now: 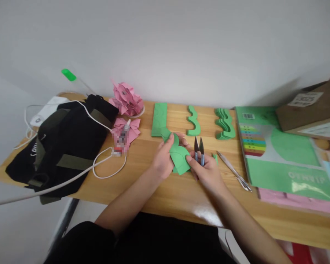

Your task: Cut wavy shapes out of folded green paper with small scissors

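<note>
My left hand (162,158) pinches the upper left edge of a folded green paper piece (179,157) held just above the wooden table (159,190). My right hand (206,169) grips small blue-handled snips (199,149), blades pointing up and away, and its thumb also rests on the right side of the green paper. Both hands are closed.
Green paper strip (158,119), wavy green cut-outs (194,121) and a stack of them (224,124) lie behind. Pink paper flowers (126,98), a glue tube (122,136), a black bag (66,146) with white cable at left. Tweezers (233,171) and coloured paper packs (280,154) at right.
</note>
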A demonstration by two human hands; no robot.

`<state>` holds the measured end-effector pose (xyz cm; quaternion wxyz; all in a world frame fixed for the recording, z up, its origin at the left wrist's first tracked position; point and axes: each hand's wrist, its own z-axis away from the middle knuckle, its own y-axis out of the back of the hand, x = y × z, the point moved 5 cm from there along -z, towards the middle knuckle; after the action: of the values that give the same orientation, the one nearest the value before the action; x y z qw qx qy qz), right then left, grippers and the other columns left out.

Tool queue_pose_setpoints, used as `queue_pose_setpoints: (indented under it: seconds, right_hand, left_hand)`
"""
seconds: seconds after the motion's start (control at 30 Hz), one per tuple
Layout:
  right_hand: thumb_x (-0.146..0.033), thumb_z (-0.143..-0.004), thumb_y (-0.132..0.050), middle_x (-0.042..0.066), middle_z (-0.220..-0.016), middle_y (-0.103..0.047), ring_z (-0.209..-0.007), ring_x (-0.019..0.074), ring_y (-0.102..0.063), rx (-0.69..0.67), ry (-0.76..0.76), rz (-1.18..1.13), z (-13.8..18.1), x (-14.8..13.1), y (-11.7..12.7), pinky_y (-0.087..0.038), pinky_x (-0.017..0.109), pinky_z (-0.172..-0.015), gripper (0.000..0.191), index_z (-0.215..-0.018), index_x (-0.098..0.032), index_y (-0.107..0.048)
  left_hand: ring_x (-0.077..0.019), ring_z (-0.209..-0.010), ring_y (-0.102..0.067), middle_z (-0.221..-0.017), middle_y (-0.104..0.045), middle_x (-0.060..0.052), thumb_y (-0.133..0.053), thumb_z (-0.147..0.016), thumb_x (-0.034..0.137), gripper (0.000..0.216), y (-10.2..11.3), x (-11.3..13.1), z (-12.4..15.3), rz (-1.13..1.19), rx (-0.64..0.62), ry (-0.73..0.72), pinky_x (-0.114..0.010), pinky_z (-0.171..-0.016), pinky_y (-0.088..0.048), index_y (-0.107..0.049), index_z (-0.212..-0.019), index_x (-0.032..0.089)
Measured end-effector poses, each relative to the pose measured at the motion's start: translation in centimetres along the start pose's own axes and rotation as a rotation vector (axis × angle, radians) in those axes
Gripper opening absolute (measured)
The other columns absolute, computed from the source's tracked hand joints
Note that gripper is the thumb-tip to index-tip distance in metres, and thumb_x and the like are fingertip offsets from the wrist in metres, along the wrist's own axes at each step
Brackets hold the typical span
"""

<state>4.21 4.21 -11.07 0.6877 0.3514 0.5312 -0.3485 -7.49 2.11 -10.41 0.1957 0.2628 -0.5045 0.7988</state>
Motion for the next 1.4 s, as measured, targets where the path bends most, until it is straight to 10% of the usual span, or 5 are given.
queue_pose_setpoints:
  seconds: [0.3,0.63,0.83,1.07,1.4]
  right_hand:
    - [-0.038,-0.079,-0.061,-0.003,-0.052,-0.048,-0.046,0.0116,-0.043,0.044,0.216,0.367,-0.4,-1.9,3.5,-0.034,0.024,-0.047,0.022,-0.071,-0.018,-0.061]
    - [-0.034,-0.072,-0.059,0.0,-0.053,-0.057,-0.049,0.0153,-0.049,0.263,0.138,0.653,-1.9,-1.7,6.8,-0.034,0.028,-0.053,0.017,-0.07,-0.018,-0.064]
    - [-0.035,-0.077,-0.056,0.0,-0.052,-0.057,-0.048,0.0177,-0.051,0.426,0.041,0.766,1.1,-2.1,9.7,-0.035,0.028,-0.051,0.023,-0.085,-0.016,-0.066]
    - [-0.025,-0.082,-0.054,0.011,-0.07,-0.071,-0.056,0.0277,-0.065,0.13,-0.008,1.184,7.1,1.3,8.8,-0.041,0.032,-0.048,0.019,-0.094,-0.017,-0.067]
    - [-0.022,-0.081,-0.065,0.01,-0.1,-0.069,-0.096,0.0274,-0.065,0.012,0.078,1.012,7.5,1.7,7.4,-0.05,0.039,-0.084,0.018,-0.098,-0.02,-0.07]
  left_hand:
    - [-0.013,-0.079,-0.064,-0.087,-0.07,-0.002,-0.065,-0.078,0.026,0.014,1.6,3.7,0.0,-0.611,0.048,-0.407,-0.024,-0.072,-0.049,-0.068,-0.088,0.018]
    - [-0.0151,-0.074,-0.066,-0.078,-0.071,-0.003,-0.059,-0.077,0.01,0.011,3.6,3.7,-2.5,-1.378,-0.128,-0.302,-0.029,-0.072,-0.053,-0.067,-0.083,0.016]
    - [-0.0275,-0.109,-0.055,-0.107,-0.065,-0.013,-0.057,-0.082,0.014,0.013,2.5,4.2,-0.3,-1.592,-0.09,-0.489,-0.048,-0.102,-0.039,-0.066,-0.092,0.015]
    - [-0.0283,-0.097,-0.059,-0.097,-0.063,-0.011,-0.064,-0.084,0.029,0.019,3.3,2.0,2.4,-1.957,-0.25,-0.379,-0.044,-0.086,-0.049,-0.066,-0.095,0.014]
    - [-0.0248,-0.097,-0.06,-0.094,-0.062,-0.007,-0.064,-0.082,0.018,0.007,4.2,0.5,3.0,-1.819,-0.259,-0.344,-0.042,-0.089,-0.048,-0.064,-0.089,0.017]
